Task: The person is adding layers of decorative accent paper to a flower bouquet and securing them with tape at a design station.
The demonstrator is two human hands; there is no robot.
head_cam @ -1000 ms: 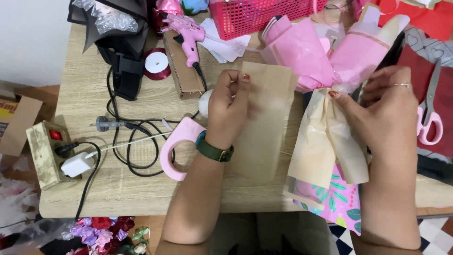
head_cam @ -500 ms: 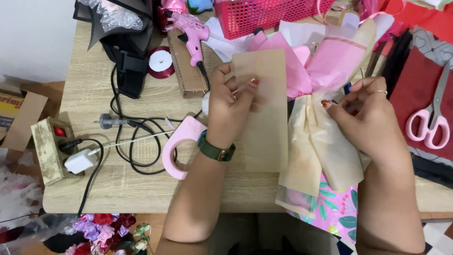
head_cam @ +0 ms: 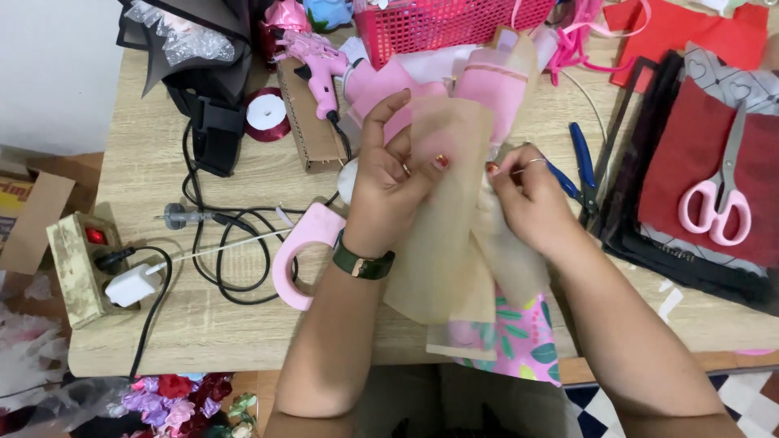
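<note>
Head view: tan paper (head_cam: 442, 243) wrapped round a bouquet (head_cam: 495, 89) of pink sheets, held upright-ish over the counter (head_cam: 243, 332) centre, its foot hanging past the near edge. Left hand (head_cam: 389, 186) grips the tan paper's left fold, fingers pinched on it, thumb on front. Right hand (head_cam: 527, 203) touches the right fold, fingers closed on the paper near the middle; the two thumbs nearly meet. Floral wrap (head_cam: 527, 345) peeks out under the tan paper at the near edge. Green watch (head_cam: 363, 264) on left wrist. Pink tape holder (head_cam: 304, 251) just left of the left wrist, on the counter. Black cables (head_cam: 219, 251) coil further left, running to a plug strip (head_cam: 77, 268) at the left edge. Pink glue gun (head_cam: 320, 65) and ribbon spool (head_cam: 266, 113) far left of the bouquet. Red basket (head_cam: 454, 20) at far edge. Blue pliers (head_cam: 580, 166) just right of right hand. Pink scissors (head_cam: 722, 195) lie on red sheets (head_cam: 698, 154), well right.
</note>
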